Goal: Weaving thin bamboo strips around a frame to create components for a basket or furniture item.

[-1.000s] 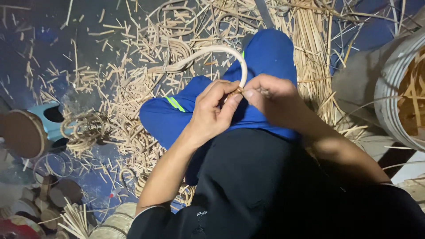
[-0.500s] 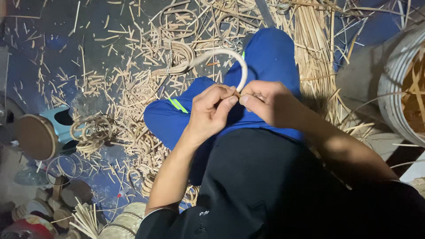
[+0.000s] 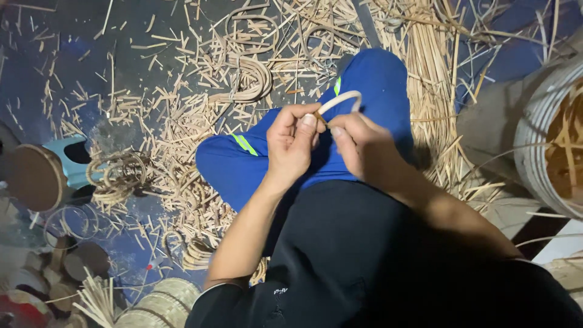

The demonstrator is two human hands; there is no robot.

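Brightness: dim overall, brightest on the hands and the blue trousers (image 3: 370,85).
Light source: from above and in front, near the camera.
Shadows: deep over the black top (image 3: 364,261); dark floor patches at upper left.
Glare: none.
Blur: slight softness at the left edge.
Focus: sharpest at centre.

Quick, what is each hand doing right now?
Left hand: closed, pinching one end of the pale cane strip.
Right hand: closed, pinching the same bent strip beside it.
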